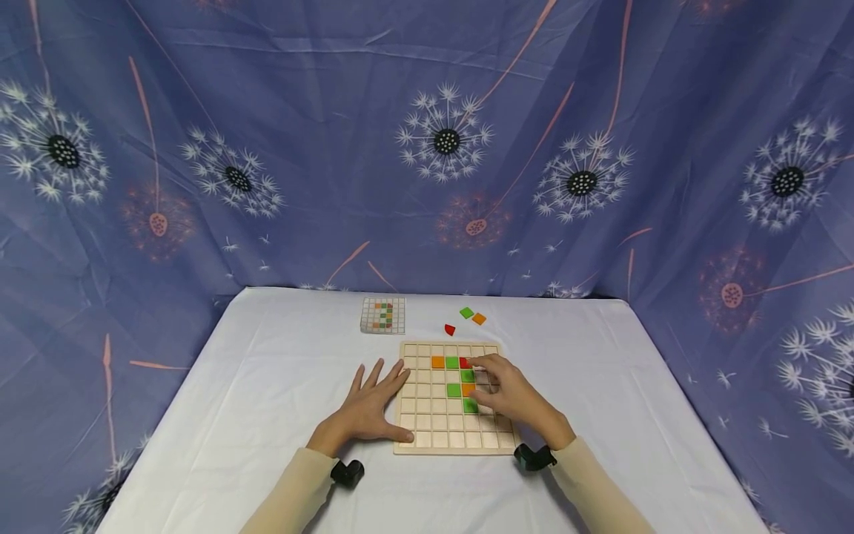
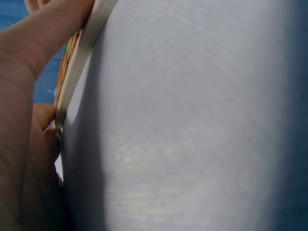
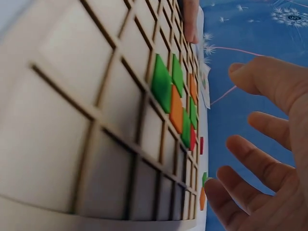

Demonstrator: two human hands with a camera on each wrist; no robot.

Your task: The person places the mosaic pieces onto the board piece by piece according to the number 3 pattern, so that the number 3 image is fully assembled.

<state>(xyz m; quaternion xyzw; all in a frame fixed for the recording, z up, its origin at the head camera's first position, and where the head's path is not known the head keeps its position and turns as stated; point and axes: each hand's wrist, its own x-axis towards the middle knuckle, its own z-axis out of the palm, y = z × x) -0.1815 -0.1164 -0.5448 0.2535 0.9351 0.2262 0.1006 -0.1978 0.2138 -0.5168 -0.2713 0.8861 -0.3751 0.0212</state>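
A pale wooden grid board lies on the white cloth. Coloured tiles sit in its squares: an orange tile, a red tile, a second orange tile and several green tiles, one of them a green tile left of that orange one. My left hand rests at the board's left edge, fingers spread, its thumb touching the lower left corner. Over the board's right part hovers my right hand, fingers loosely bent. In the right wrist view nothing lies between those fingers, which are apart from the tiles.
Behind the board lie a loose green tile, a loose orange tile and a small red piece with one rounded side. A gridded pattern card with coloured squares is at the back left. A dandelion-print curtain surrounds the table.
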